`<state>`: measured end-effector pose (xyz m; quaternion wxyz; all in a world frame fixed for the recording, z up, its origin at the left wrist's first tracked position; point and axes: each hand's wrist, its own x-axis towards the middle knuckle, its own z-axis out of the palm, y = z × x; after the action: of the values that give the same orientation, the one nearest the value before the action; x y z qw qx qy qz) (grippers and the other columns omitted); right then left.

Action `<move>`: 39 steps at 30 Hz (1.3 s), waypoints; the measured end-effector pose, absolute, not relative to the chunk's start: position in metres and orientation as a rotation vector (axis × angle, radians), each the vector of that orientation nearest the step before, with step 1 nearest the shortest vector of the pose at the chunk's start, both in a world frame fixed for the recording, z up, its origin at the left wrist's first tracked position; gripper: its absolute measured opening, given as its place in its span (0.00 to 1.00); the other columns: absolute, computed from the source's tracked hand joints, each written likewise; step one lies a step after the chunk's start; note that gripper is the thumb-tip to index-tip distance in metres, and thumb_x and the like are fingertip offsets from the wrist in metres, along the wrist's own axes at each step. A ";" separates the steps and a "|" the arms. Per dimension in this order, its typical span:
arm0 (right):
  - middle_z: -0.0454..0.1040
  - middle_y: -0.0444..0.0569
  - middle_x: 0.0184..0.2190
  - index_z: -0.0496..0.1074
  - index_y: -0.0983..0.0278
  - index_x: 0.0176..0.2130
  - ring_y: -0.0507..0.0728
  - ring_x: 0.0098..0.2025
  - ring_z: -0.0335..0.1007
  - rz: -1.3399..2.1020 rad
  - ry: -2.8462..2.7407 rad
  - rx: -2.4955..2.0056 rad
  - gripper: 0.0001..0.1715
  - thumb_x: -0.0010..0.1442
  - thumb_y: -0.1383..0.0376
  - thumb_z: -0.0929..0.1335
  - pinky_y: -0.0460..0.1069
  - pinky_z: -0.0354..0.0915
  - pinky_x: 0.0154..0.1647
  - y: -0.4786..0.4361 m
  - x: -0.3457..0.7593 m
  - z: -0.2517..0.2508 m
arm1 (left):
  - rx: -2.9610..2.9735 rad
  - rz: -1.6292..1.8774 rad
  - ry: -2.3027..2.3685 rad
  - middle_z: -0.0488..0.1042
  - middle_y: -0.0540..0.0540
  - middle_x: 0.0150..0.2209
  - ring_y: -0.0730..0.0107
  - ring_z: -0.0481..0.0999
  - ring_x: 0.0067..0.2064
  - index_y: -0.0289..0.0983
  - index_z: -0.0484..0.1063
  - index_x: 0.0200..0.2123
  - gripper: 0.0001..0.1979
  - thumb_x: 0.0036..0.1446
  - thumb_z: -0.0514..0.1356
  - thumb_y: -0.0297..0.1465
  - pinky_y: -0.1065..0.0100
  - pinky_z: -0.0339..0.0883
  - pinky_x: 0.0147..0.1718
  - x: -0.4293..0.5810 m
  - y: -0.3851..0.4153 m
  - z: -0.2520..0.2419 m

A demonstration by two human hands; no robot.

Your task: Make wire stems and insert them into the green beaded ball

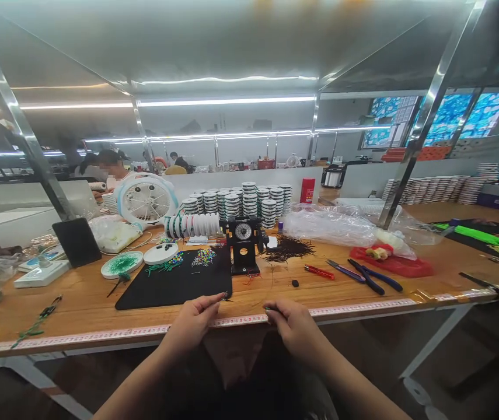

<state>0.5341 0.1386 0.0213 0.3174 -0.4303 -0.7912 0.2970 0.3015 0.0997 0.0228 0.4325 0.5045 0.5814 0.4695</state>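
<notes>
Over the table's front edge, my left hand (193, 321) is closed in a pinch, with a small thin dark-and-shiny piece (226, 297) sticking out at its fingertips. To its right, my right hand (292, 322) pinches too; a tiny green bit shows at the fingertips, too small to name. A gap separates the two hands. Just beyond my left hand lies a black mat (179, 287) with a pile of coloured beads (204, 256). A black counter device with a round dial (243, 232) stands behind the gap, beside a row of white spools (199, 225).
A measuring tape (244, 319) runs along the front edge. Right of my hands lie a red cutter (319, 272), tweezers (346, 270) and blue-handled pliers (380, 277). Stacked spools (249, 204), a plastic bag (328, 224) and a white-blue wheel (146, 198) stand behind. People sit farther back.
</notes>
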 end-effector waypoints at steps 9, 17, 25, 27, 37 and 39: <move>0.75 0.53 0.35 0.72 0.65 0.35 0.58 0.38 0.69 0.634 -2.173 -1.206 0.16 0.62 0.64 0.57 0.49 0.58 0.38 0.159 0.513 0.011 | 1.973 0.742 1.991 0.72 0.42 0.36 0.62 0.72 0.38 0.38 0.71 0.49 0.18 0.57 0.50 0.28 0.69 0.62 0.38 0.264 0.120 0.024; 0.74 0.50 0.29 0.72 0.66 0.40 0.55 0.34 0.68 0.798 -2.185 -1.115 0.16 0.60 0.66 0.58 0.47 0.57 0.35 0.165 0.526 0.009 | 1.974 0.566 2.499 0.67 0.33 0.39 0.56 0.70 0.42 0.28 0.70 0.37 0.16 0.57 0.43 0.21 0.61 0.60 0.42 0.225 0.154 0.030; 0.69 0.45 0.23 0.65 0.65 0.25 0.51 0.27 0.63 0.780 -2.107 -1.189 0.16 0.60 0.59 0.61 0.45 0.51 0.28 0.162 0.522 0.016 | 2.109 0.431 2.628 0.70 0.33 0.38 0.50 0.69 0.44 0.29 0.73 0.37 0.15 0.58 0.47 0.26 0.56 0.59 0.43 0.220 0.151 0.035; 0.68 0.45 0.22 0.64 0.66 0.24 0.51 0.26 0.61 0.787 -2.072 -1.211 0.18 0.60 0.58 0.61 0.45 0.50 0.28 0.161 0.520 0.018 | 2.221 0.478 2.542 0.70 0.36 0.40 0.53 0.68 0.46 0.32 0.71 0.45 0.17 0.60 0.45 0.28 0.56 0.58 0.46 0.246 0.141 0.039; 0.66 0.44 0.23 0.66 0.66 0.26 0.49 0.27 0.59 0.843 -1.982 -0.999 0.23 0.63 0.55 0.57 0.44 0.52 0.28 0.148 0.517 0.022 | 2.483 0.625 1.592 0.76 0.44 0.34 0.61 0.73 0.38 0.39 0.75 0.35 0.11 0.58 0.53 0.33 0.66 0.63 0.38 0.358 0.127 0.047; 0.65 0.43 0.23 0.69 0.66 0.32 0.49 0.27 0.58 0.904 -1.967 -1.014 0.18 0.59 0.53 0.62 0.44 0.52 0.28 0.140 0.525 0.031 | 2.475 0.658 1.590 0.76 0.45 0.32 0.62 0.74 0.35 0.39 0.75 0.33 0.13 0.59 0.51 0.35 0.67 0.62 0.35 0.353 0.123 0.057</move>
<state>0.5253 0.1402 0.0307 0.3667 -0.3946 -0.7655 0.3518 0.3527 0.1227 0.0570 0.0636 0.8193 0.5265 0.2179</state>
